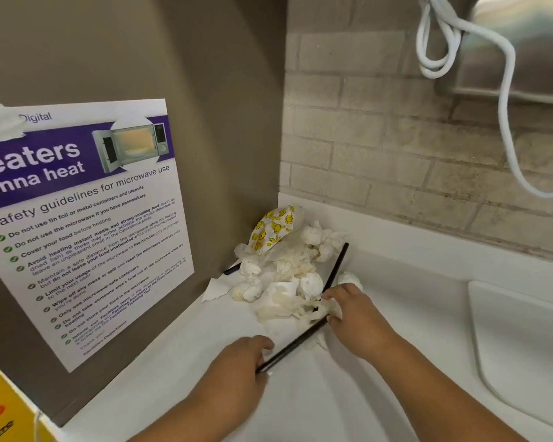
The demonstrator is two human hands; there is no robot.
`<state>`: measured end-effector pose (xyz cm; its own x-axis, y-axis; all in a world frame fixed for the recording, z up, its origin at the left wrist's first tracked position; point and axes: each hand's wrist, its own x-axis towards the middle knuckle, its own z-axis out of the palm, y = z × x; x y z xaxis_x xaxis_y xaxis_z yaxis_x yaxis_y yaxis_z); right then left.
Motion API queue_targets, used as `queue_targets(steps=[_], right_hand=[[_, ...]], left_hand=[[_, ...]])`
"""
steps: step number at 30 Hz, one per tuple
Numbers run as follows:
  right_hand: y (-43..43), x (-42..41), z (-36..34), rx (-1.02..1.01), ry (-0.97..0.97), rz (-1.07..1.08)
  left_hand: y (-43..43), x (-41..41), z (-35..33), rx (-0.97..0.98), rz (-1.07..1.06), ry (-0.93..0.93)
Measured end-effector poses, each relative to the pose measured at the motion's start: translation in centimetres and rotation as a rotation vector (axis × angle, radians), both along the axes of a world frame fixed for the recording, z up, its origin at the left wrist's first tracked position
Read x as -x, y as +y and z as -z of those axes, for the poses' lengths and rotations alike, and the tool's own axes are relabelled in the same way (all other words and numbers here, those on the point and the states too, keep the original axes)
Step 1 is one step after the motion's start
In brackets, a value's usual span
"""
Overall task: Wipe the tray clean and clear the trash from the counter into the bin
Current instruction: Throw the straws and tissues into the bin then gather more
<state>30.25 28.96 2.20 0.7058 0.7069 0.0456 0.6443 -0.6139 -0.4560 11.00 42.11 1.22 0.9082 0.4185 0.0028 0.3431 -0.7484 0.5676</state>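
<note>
While the left hand [237, 368] curled its fingers round the thin black rim of the tray [292, 346] at its near end, the right hand [355, 317] pinched a limp, stained sheet of crumpled tissue [288, 309] at the tray's right corner. Between and just beyond both hands, the flat tray carried soft white tissue wads [310, 283] balled into rough lumps, with a crinkled wrapper [270, 231] printed in yellow smiley faces at the far side. It sat on a smooth white counter [396, 282], pushed into the corner under a glossy microwave poster [87, 218] and a matt, pale brick-tiled wall [380, 138]. A looped white cable [505, 90] hung above.
</note>
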Motion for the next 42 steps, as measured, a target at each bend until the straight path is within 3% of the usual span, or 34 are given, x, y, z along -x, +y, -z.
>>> queue_targets(steps=[10, 13, 21, 30, 34, 42], right_hand=[[0.1, 1.9, 2.8, 0.097, -0.059, -0.088], [0.4, 2.7, 2.7, -0.016, -0.073, -0.154], [-1.4, 3.8, 0.2, -0.327, 0.220, -0.069], [-3.5, 3.0, -2.8, -0.710, 0.317, 0.087], [-3.4, 2.2, -2.9, -0.686, 0.220, 0.154], [-2.4, 1.1, -1.7, -0.553, 0.085, 0.163]], left_hand=[[4.0, 2.6, -0.1, 0.063, -0.196, -0.100], [4.0, 2.2, -0.2, 0.112, -0.215, -0.122], [3.9, -2.4, -1.9, 0.175, -0.245, -0.178], [3.6, -6.4, -1.5, 0.044, -0.131, -0.105], [3.7, -7.4, -1.2, -0.020, -0.091, 0.008], [4.0, -6.6, -0.3, -0.047, -0.189, -0.024]])
